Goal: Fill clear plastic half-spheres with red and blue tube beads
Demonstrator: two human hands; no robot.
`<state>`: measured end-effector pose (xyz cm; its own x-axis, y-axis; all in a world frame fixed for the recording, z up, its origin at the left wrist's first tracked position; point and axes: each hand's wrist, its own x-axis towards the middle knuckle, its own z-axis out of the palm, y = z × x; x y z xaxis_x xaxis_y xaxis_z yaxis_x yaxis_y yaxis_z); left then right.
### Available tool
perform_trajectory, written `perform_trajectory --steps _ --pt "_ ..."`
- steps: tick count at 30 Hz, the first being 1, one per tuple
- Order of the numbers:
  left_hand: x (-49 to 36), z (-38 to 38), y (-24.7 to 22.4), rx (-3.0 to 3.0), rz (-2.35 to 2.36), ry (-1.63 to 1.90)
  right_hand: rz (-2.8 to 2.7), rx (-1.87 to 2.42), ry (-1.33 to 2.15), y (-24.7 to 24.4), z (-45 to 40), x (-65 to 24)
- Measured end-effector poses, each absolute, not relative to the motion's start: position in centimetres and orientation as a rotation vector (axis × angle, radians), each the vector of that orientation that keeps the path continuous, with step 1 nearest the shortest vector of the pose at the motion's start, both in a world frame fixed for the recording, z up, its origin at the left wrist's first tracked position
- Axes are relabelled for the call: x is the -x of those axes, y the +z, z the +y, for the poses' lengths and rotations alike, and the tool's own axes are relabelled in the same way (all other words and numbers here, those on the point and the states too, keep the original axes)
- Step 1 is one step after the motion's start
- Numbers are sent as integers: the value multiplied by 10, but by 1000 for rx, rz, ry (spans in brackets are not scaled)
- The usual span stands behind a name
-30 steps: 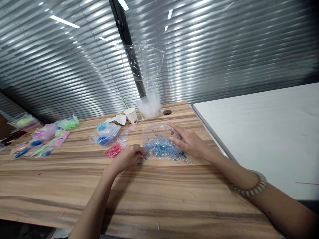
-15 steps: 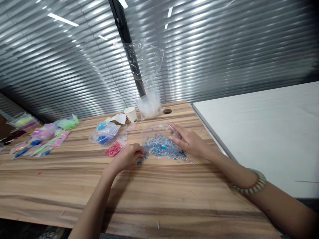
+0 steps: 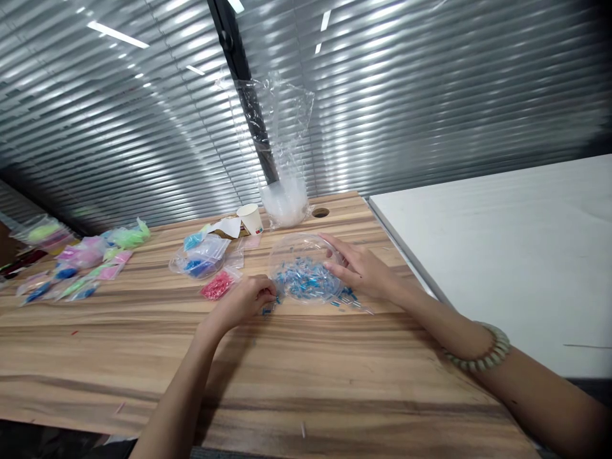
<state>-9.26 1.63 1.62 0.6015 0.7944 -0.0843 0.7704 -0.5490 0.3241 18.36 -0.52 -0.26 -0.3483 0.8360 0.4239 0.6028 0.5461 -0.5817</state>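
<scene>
A clear round plastic bowl stands on the wooden table, with many small blue and clear tube beads inside. My right hand grips the bowl's right side, fingers apart across its rim. At the bowl's left edge, my left hand rests low by the tabletop, fingertips drawn together. Whatever lies between those fingertips is hidden. A few loose blue beads lie just under them, and more spilled beads are scattered below my right hand.
A bag of red beads lies left of my left hand. Behind it are bags with blue contents and a white paper cup. Stacked clear bowls stand in a plastic bag. Several colourful bags lie far left; a white tabletop adjoins at right.
The view has shifted very slightly. Both hands and the bowl hold nearly the same positions.
</scene>
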Motion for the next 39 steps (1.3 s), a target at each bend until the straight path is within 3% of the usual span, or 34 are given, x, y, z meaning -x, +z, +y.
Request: perform_trajectory --steps 39 --pt "89 14 17 -2461 1313 93 -2106 1144 508 -4 -4 -185"
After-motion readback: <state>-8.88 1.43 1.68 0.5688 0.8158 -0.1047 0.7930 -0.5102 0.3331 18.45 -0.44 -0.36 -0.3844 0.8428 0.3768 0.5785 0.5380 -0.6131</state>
